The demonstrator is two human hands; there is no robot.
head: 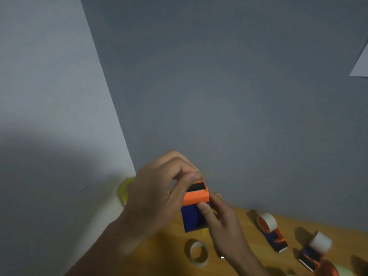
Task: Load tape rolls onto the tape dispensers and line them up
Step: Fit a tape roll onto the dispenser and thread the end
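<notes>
A blue and orange tape dispenser (194,208) is held up over the wooden table (169,253). My right hand (221,222) grips its blue body from the right side. My left hand (157,190) pinches at the black and orange top end with thumb and fingertips. An empty-looking tape roll (198,253) lies flat on the table below. Two loaded dispensers with white rolls, one dispenser (270,230) and another dispenser (316,251), lie to the right. A yellowish clear roll (124,191) shows behind my left wrist.
Grey walls fill the upper view, meeting in a corner on the left. Part of a further orange dispenser (328,270) shows at the bottom right edge. The picture is blurred.
</notes>
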